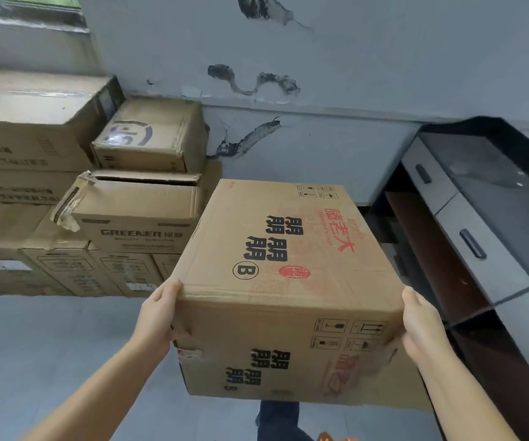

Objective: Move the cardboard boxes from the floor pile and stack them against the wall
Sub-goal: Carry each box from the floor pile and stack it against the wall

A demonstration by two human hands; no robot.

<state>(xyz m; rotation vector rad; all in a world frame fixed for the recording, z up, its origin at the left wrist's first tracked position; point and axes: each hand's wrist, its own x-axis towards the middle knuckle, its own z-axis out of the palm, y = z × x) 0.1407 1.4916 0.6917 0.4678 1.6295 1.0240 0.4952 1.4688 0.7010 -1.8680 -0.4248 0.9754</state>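
One cardboard box (285, 281) held up off the floor at centre frame, printed with black characters, a circled B and red markings; tilted, with its near face turned toward the camera

Two hands, one at each near corner: left hand (158, 316) pressed against the left side with the thumb over the top edge, right hand (419, 326) wrapped around the right corner, thumb on top; both gripping the carried box, fingers mostly hidden behind it

At least six more boxes stacked against the wall at left, exact count hard to tell where the lower ones blur together: a small box with a round dark logo (152, 135) on top, a GREENER box (136, 214) with peeling tape directly beneath it, a large stack of wide boxes (24, 132) just beside these, and a lower row of boxes (75, 272) on the floor

Grey floor (50, 338), smooth and bare in the near left

Pale grey wall (352, 74) behind, with dark peeled patches and cracks

One cabinet (466, 230) along the right side, grey drawer fronts with dark handles under a dark glossy top

One dark trouser leg (277, 421) visible below the carried box
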